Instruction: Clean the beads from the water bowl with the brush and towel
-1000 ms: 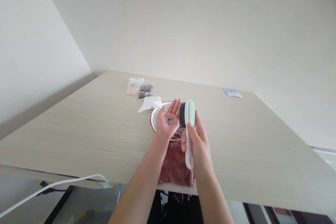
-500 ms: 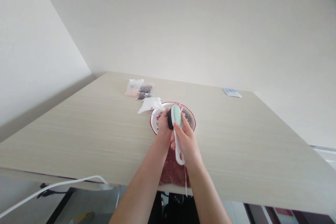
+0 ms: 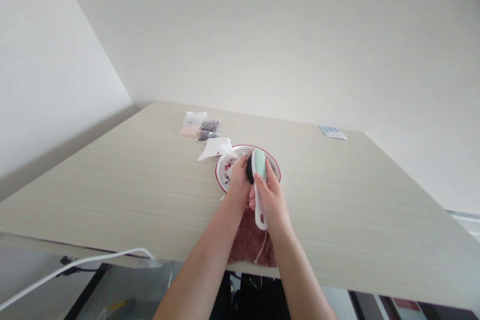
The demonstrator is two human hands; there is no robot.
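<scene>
A scrub brush [image 3: 259, 165] with a pale green back, white handle and dark bristles is held in my right hand [image 3: 272, 197], the fingers wrapped around its handle and side. A thin string hangs from the handle's end. My left hand [image 3: 239, 177] is against the bristle side, its thumb stretched out; the brush hides most of its other fingers. Beneath both hands is a white plate [image 3: 221, 180] with a red rim, holding small coloured bits like beads. Between my forearms a reddish-brown fuzzy cloth [image 3: 249, 240] lies at the table's front edge.
A white packet [image 3: 216, 148] overlaps the plate's left rim. Behind it lie clear bags of dark beads [image 3: 209, 129] and pink material [image 3: 190, 131]. A blue-and-white sheet [image 3: 333, 133] is at the back right. One white cable [image 3: 112, 256] crosses the front left edge.
The brush has shifted slightly right and rolled, so fewer bristles show. Left fingertips that showed beyond the brush are now hidden. The string has swung left over the cloth.
</scene>
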